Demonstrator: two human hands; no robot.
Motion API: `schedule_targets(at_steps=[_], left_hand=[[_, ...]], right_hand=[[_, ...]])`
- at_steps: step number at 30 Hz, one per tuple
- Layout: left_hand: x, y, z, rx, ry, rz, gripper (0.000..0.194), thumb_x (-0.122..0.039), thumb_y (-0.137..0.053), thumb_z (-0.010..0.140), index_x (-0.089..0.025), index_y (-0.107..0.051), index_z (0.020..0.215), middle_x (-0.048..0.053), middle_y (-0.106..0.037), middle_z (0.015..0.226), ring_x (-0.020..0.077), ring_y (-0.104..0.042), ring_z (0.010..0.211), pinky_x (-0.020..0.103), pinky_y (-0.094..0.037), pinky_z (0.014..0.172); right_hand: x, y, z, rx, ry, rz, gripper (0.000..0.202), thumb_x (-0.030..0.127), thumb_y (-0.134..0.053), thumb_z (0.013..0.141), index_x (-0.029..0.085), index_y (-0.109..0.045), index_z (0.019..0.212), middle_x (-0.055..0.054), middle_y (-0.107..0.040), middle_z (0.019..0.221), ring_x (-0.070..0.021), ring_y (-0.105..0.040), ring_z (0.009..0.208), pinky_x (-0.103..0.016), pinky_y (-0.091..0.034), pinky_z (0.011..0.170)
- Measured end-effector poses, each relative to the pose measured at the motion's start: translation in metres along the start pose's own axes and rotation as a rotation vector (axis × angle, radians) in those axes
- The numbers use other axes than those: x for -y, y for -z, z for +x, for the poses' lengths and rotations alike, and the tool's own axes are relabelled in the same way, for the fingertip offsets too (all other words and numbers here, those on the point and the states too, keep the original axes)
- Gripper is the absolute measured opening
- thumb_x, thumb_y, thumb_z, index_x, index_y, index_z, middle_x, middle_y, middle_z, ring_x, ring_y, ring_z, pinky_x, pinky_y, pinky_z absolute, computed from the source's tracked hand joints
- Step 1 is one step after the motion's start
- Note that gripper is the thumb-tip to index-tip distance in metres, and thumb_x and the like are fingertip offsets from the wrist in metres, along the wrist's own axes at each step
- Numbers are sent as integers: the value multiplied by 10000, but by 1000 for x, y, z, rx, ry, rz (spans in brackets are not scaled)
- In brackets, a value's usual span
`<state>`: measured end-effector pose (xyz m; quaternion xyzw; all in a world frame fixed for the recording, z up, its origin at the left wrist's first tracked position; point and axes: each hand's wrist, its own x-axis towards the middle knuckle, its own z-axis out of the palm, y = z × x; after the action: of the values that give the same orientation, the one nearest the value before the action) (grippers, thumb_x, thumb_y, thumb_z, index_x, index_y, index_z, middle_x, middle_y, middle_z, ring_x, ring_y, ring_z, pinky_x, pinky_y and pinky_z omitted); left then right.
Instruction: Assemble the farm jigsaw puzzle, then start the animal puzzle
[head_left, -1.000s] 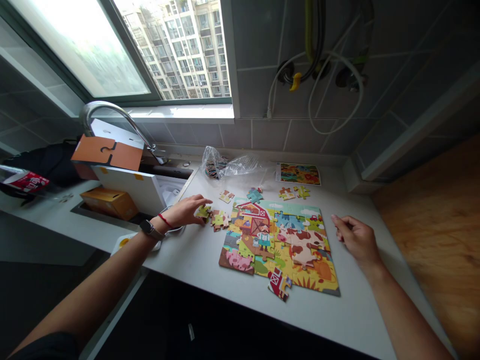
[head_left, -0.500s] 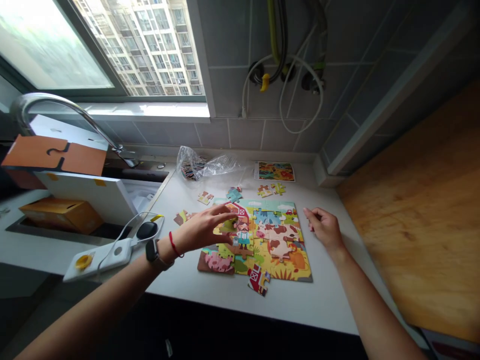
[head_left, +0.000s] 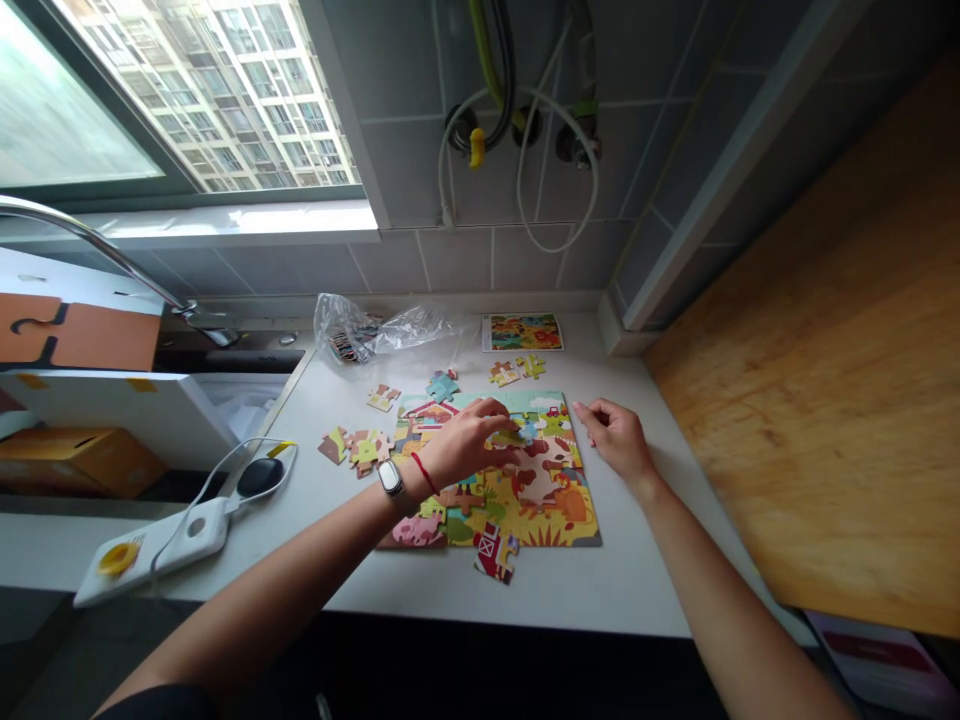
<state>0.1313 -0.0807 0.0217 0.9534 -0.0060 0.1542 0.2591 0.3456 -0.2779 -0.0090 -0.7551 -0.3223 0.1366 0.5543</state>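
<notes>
A colourful farm puzzle (head_left: 559, 520) lies on the white counter, with some pieces resting on top of it. Over its middle, my left hand (head_left: 469, 440) holds a greenish puzzle piece (head_left: 510, 437) between thumb and fingers. My right hand (head_left: 615, 437) is beside the puzzle's upper right edge, fingers curled; whether anything small is in them cannot be made out. A red barn piece (head_left: 495, 553) overlaps the front edge. Loose pieces lie to the left (head_left: 369, 448) and behind the puzzle, among them a blue one (head_left: 442, 385).
Behind the puzzle are a clear plastic bag (head_left: 352, 335) with pieces inside and a picture card (head_left: 523, 332). A white power strip (head_left: 187, 540) with a cable lies at the left. Further left is a sink with boxes; a wooden panel (head_left: 840, 400) stands at the right.
My left hand has moved right across the puzzle, with a greenish piece between its fingers. My right hand stays beside the puzzle. The camera view has shifted, so the scene sits further left.
</notes>
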Motion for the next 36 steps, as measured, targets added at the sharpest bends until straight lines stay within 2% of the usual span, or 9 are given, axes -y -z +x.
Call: schedule_targets(at_steps=[7,12,23,31,36], left_hand=[[11,-27,28,-43,45,-2,269,-424,-831,941,-207,-809,1099,124,-695,1208,264,-706,1110,468,-630,1014],[14,-39,32,-39,12,32,257,-375,-830,946,-193,-826,1127,144,-726,1211,291,-696,1145,501,-614,1034],[6,-34,27,41,-103,155,280,-370,-617,1087,-241,-778,1277,122,-711,1314,269,-651,1148,487,-598,1024],[-1,-29,23,85,-111,231,345,-395,-573,1103,-228,-734,1358,138,-685,1364,293,-632,1146,484,-598,969],[-4,-26,21,127,-122,269,375,-437,-593,1090,-227,-715,1376,131,-665,1410,301,-616,1181,491,-580,1006]], right_hand=[[2,0,1,10,16,-14,581,734,-696,875,247,-545,597,39,-499,471,-146,-449,477,-307,-394,561],[1,0,0,11,30,-28,573,717,-675,892,251,-520,597,42,-482,477,-150,-447,494,-306,-389,562],[1,-1,0,-7,48,-58,567,704,-665,897,245,-520,599,40,-465,498,-149,-431,524,-301,-373,566],[0,-2,0,-7,55,-79,550,679,-656,907,239,-521,607,41,-463,516,-144,-439,530,-296,-374,567],[-1,-2,1,-5,58,-90,551,686,-651,897,241,-511,602,41,-460,520,-146,-437,532,-299,-369,566]])
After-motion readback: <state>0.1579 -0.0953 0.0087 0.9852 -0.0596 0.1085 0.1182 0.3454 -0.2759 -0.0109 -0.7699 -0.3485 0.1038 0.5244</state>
